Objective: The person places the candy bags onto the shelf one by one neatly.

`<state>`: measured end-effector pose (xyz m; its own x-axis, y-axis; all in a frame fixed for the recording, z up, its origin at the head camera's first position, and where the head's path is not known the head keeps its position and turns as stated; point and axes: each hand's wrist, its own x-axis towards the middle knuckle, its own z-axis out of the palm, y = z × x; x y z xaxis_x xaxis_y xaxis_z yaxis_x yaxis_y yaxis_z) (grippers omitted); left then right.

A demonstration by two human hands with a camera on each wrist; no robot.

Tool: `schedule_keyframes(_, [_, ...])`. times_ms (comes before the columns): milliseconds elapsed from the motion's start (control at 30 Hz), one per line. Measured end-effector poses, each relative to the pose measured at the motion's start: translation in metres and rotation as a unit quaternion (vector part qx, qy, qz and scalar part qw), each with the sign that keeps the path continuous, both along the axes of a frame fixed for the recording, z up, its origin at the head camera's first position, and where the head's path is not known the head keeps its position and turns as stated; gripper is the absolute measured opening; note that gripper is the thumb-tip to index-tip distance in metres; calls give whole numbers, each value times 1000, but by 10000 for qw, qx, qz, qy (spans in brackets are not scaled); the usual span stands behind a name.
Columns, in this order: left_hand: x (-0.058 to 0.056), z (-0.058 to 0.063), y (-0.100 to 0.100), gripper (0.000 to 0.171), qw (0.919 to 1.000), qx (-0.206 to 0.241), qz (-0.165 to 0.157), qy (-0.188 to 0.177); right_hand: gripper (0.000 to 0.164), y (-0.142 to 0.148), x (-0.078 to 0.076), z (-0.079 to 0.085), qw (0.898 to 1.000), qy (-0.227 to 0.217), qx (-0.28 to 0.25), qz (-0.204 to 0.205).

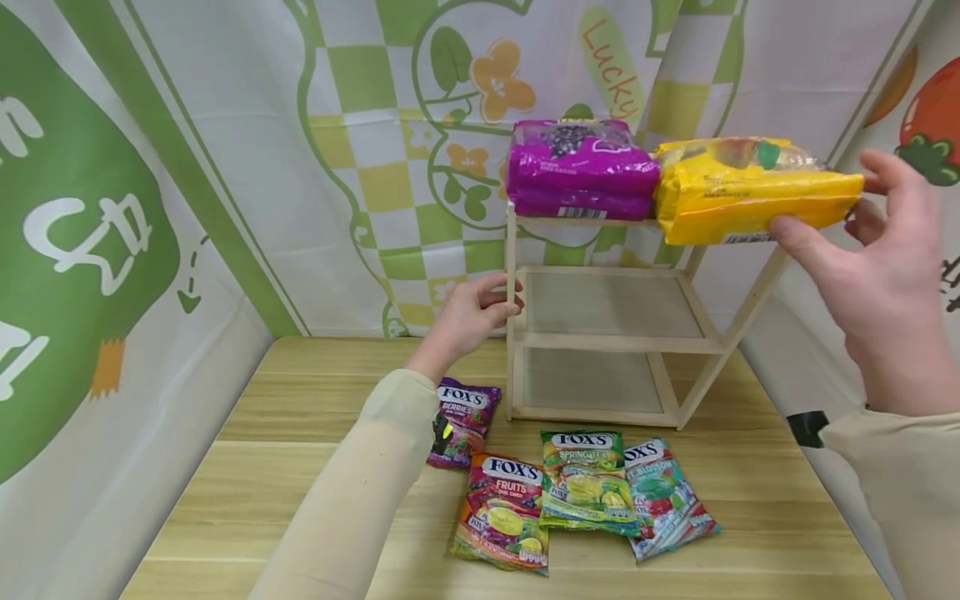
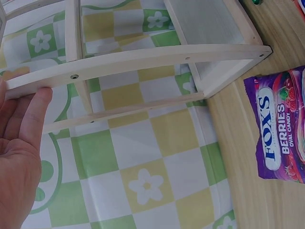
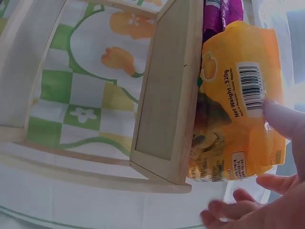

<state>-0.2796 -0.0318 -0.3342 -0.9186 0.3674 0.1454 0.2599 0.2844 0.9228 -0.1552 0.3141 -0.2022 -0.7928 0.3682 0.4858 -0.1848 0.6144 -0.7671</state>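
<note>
A wooden rack (image 1: 615,342) stands on the table; my left hand (image 1: 468,321) holds its left upright, and the left wrist view shows the fingers (image 2: 40,107) round the wooden bar. On the top shelf lies a purple candy bag (image 1: 581,171). Beside it, a yellow candy bag (image 1: 750,192) sits slightly askew, its near edge jutting past the shelf front. My right hand (image 1: 888,267) has its right end between thumb and fingers. In the right wrist view the thumb presses the yellow bag (image 3: 238,105) near its barcode, the lower fingers off it.
Several smaller candy bags lie before the rack: purple Berries (image 1: 468,400), partly behind the left sleeve, red Fruits (image 1: 502,517), green Spring Tea (image 1: 588,483) and a light-blue one (image 1: 667,500). A patterned curtain (image 1: 360,125) hangs behind. Two lower shelves (image 1: 611,304) are bare.
</note>
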Motion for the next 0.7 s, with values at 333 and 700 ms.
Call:
schedule_keyframes(333, [-1,-1,0,27,10000,-28,24,71,78,2,0,-2,9718,1336,1931,-223])
schedule_keyframes(700, [0,-1,0,28,10000,-65,30,57,80,-4,2,3,9407,1663,2957,-66])
